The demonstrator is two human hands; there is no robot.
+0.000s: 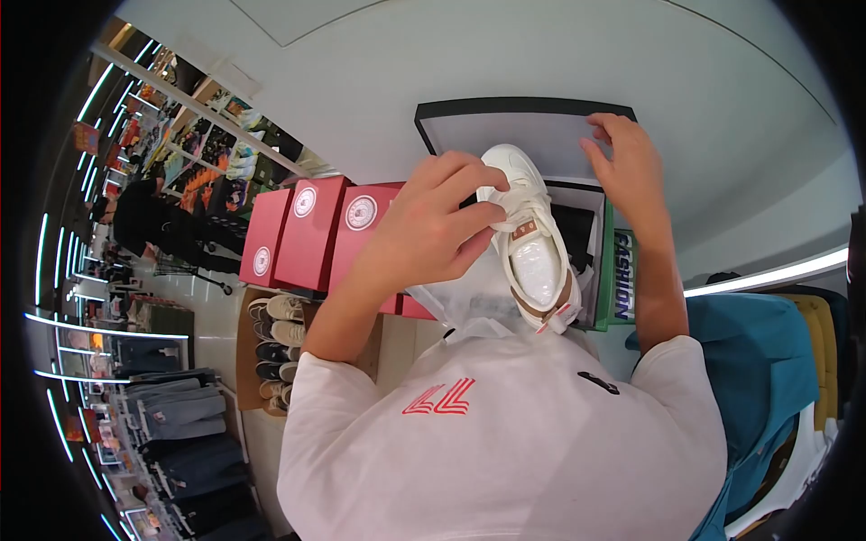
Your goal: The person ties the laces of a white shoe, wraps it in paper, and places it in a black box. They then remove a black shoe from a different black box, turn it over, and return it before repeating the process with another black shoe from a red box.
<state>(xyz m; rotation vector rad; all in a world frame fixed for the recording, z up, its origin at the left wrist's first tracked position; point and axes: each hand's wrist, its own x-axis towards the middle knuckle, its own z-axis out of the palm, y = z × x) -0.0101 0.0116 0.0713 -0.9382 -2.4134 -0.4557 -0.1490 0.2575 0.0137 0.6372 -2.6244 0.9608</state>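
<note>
My left hand [442, 216] is closed at the side of a white sneaker [537, 261], its fingertips on the laces and tongue. The sneaker has a clear plastic-looking filler inside and a tag at the heel. My right hand [627, 162] is raised with thumb and fingers apart, overlapping the right end of a black-edged box lid [505, 115]. Under and behind the sneaker lies an open shoebox [606, 270] with a green side lettered "FASHION" and black inside. Crumpled clear plastic [465, 293] lies to the left of the sneaker.
Red shoeboxes [311, 234] with round white labels stand at left. Several shoes [280, 347] sit on a wooden shelf below them. Hanging clothes [758, 361] are close on the right, and a pale wall [541, 54] rises behind. A person in black [149, 221] is farther left.
</note>
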